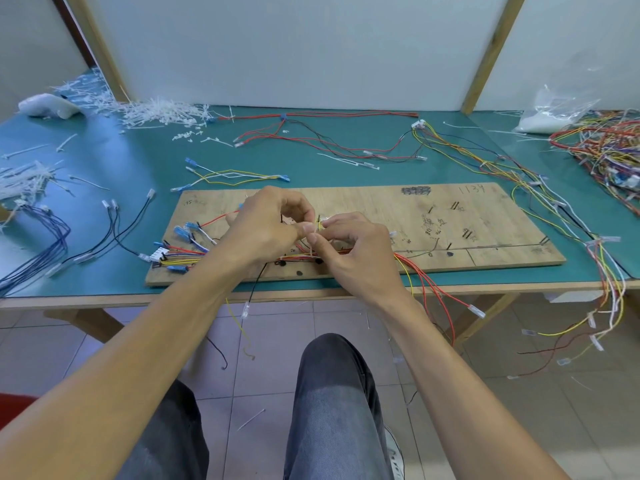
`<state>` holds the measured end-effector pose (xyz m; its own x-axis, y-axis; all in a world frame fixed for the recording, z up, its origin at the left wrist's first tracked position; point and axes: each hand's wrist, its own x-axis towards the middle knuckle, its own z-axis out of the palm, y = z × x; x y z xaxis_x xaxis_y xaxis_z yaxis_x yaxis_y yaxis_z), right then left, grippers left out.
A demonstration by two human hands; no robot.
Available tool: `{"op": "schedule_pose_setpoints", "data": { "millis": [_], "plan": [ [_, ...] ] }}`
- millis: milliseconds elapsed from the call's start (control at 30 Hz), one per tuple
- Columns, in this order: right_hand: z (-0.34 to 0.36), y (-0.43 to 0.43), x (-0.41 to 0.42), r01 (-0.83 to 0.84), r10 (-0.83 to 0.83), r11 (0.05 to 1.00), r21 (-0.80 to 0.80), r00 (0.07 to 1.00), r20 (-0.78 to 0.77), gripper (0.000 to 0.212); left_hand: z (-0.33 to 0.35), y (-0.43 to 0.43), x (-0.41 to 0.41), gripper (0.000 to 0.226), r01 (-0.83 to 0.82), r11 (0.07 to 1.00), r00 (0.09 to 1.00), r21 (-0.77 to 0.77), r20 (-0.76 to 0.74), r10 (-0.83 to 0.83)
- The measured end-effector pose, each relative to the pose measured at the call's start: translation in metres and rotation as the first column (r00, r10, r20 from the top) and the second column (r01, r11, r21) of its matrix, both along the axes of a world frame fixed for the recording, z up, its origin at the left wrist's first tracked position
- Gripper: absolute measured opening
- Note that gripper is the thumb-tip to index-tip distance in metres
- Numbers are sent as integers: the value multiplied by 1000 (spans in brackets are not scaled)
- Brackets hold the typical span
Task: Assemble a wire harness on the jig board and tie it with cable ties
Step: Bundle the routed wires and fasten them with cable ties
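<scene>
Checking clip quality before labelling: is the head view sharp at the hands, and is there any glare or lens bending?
Head view: left hand and right hand are sharp, the cable tie they pinch is hard to trace; pale sheen on the green mat at left; wooden posts lean outward from wide-angle bending.

A table topped with a flat teal mat (346, 174) fills the middle of the view, its near side trimmed with a pale wooden edge strip (485, 289) and carried on angled wooden legs (93, 323). Behind it stand smooth white partition panels (294, 46), framed by slanting light-wood posts (491, 53). A crumpled clear plastic bag (561, 105) lies on the far right of the mat, and a soft white rolled bundle (48, 105) on the far left. Below is a pale square-tiled floor (277, 341), with a red object (14, 407) at the left edge, cut off.
</scene>
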<state>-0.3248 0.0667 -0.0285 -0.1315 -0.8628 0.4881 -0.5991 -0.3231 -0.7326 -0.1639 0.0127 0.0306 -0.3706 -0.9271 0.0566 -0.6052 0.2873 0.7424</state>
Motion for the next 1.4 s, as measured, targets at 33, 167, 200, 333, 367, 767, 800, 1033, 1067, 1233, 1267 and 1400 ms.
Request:
{"op": "schedule_pose_setpoints", "data": {
  "millis": [33,167,200,333,367,767,800,1033,1067,1233,1267,1400],
  "plan": [
    [1,0,0,-6,6,1000,10,1000,9,8,0,1,-1,16,0,1000,1000,-8,4,0],
    [1,0,-2,-8,8,999,49,1000,-3,8,1,4,-4,15,-33,998,999,-57,25,34],
    [1,0,-3,-5,5,998,60,1000,-1,9,1,4,-5,14,-35,997,999,-66,31,37],
    [2,2,-2,-2,3,998,65,1000,-11,9,3,3,-4,14,-19,999,999,-42,49,21],
    [3,3,-1,-2,3,998,59,1000,-12,8,3,2,-4,14,-8,999,999,-34,52,10],
    [10,8,-2,-22,26,996,90,999,-42,3,4,3,-9,15,11,1000,996,-12,83,-10],
    [10,8,-2,-26,30,996,88,998,-51,3,3,4,-10,14,-3,1000,996,-14,84,4],
    [11,8,-4,-63,78,994,87,981,-180,3,3,-1,-15,13,-123,990,990,-76,-85,116],
    [12,8,-5,-67,87,992,103,976,-200,3,3,-1,-17,13,-128,987,988,-100,-100,118],
    [16,4,-6,-92,145,979,184,942,-302,4,-7,1,-22,16,-117,980,972,-162,-223,80],
    [16,3,-6,-93,151,977,195,937,-314,4,-9,1,-21,16,-123,978,966,-167,-245,79],
    [16,2,-7,-82,143,975,208,943,-301,3,-7,-1,-7,14,26,984,977,-176,-204,-63]
  ]
}}
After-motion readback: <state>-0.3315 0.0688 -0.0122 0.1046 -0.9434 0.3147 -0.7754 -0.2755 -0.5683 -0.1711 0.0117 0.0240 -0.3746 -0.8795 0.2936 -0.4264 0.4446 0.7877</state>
